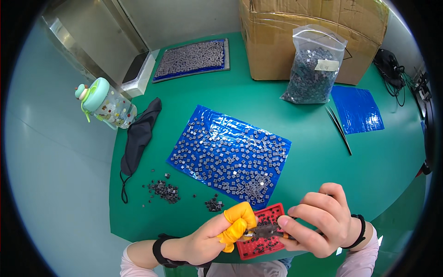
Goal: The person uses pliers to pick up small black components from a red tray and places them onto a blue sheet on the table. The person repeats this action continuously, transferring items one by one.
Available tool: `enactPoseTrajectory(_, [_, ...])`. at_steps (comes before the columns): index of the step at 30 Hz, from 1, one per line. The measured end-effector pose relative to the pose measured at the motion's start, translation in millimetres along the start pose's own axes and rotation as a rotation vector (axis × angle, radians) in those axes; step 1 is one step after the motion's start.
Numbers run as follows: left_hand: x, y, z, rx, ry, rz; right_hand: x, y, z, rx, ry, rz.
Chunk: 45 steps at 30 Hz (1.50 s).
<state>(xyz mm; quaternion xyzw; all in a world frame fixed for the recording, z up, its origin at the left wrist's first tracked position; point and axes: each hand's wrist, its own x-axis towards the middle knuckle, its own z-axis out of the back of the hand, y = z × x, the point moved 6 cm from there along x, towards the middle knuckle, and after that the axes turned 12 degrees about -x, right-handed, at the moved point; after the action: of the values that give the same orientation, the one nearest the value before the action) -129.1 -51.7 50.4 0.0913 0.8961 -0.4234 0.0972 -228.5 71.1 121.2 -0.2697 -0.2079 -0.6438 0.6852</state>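
The left hand [210,237], thumb and forefinger in yellow rubber cots, pinches one end of a small dark metal tool [264,231]. The right hand [318,219] grips its other end, so the tool lies crosswise between both, over the small red perforated plastic tray [270,213] at the green desk [314,152] edge.

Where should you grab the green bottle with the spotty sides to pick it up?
Probably around the clear spotted body of the bottle, coming from above. It lies tilted at the edge of the green mat, its green lid pointing up-left, so the wider round middle offers the best hold. The black cloth lies close beside it.
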Motion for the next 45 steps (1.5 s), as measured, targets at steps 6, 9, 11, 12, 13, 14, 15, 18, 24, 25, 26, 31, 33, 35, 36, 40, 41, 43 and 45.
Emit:
enactPoseTrajectory(6, [2.8, -17.8, 4.5, 0.051, -0.063, -0.285, -2.7, -11.6, 3.4, 0.086, 0.043, -0.09])
enactPoseTrajectory(9, [1.9, -22.1, 3.8, 0.049, -0.104, -0.411, -1.8, -11.1, 2.9, 0.084, 0.04, -0.102])
enactPoseTrajectory(11, [0.5, -25.0, 5.3, 0.103, -0.135, -0.481, -1.6, -11.6, 0.2, 0.088, 0.05, -0.108])
enactPoseTrajectory(12, [-0.8, -26.1, 6.6, 0.114, -0.154, -0.512, -1.8, -11.2, -0.8, 0.093, 0.05, -0.105])
enactPoseTrajectory(13, [-1.9, -27.2, 7.8, 0.124, -0.173, -0.542, -2.1, -10.8, -1.6, 0.098, 0.049, -0.103])
enactPoseTrajectory(14, [-2.9, -28.3, 8.4, 0.135, -0.192, -0.573, -2.4, -10.4, -2.3, 0.103, 0.048, -0.101])
enactPoseTrajectory(15, [-2.4, -28.9, 7.3, 0.044, -0.305, -0.547, -2.4, -10.7, -2.6, 0.106, 0.053, -0.103])
enactPoseTrajectory(18, [-3.5, -27.9, 8.1, 0.069, -0.314, -0.534, -2.4, -11.7, -2.6, 0.118, 0.064, -0.109])
enactPoseTrajectory(24, [-4.3, -23.4, 8.5, 0.023, -0.347, -0.565, -3.1, -12.5, -3.3, 0.149, 0.053, -0.113])
enactPoseTrajectory(25, [-4.3, -22.0, 8.9, 0.023, -0.288, -0.56, -3.3, -12.7, -3.0, 0.151, 0.054, -0.111])
enactPoseTrajectory(26, [-5.8, -19.9, 12.6, 0.022, -0.229, -0.554, -3.6, -12.9, -2.8, 0.153, 0.054, -0.109])
enactPoseTrajectory(31, [-5.9, -15.7, 13.7, -0.03, -0.177, -0.45, -2.6, -12.3, -1.6, 0.131, 0.045, -0.111])
enactPoseTrajectory(33, [-5.1, -15.6, 12.0, -0.009, -0.166, -0.453, -1.9, -11.4, -2.1, 0.12, 0.044, -0.102])
enactPoseTrajectory(35, [-3.9, -12.0, 14.3, -0.106, -0.125, -0.431, -1.4, -10.0, -3.5, 0.108, 0.044, -0.085])
enactPoseTrajectory(36, [-3.1, -10.7, 14.4, -0.155, -0.1, -0.42, -1.1, -8.6, -2.3, 0.095, 0.05, -0.076])
enactPoseTrajectory(40, [0.5, -10.2, 13.6, -0.031, -0.098, -0.308, -1.1, -8.1, -1.8, 0.072, 0.041, -0.083])
enactPoseTrajectory(41, [1.4, -11.7, 10.8, -0.096, -0.145, -0.302, -1.3, -9.6, -2.4, 0.072, 0.031, -0.095])
enactPoseTrajectory(43, [3.8, -14.5, 7.7, -0.14, -0.157, -0.372, -1.4, -11.8, -3.2, 0.077, 0.04, -0.12])
enactPoseTrajectory(45, [4.1, -18.1, 5.5, -0.102, -0.085, -0.524, -1.9, -13.3, -4.0, 0.092, 0.048, -0.136])
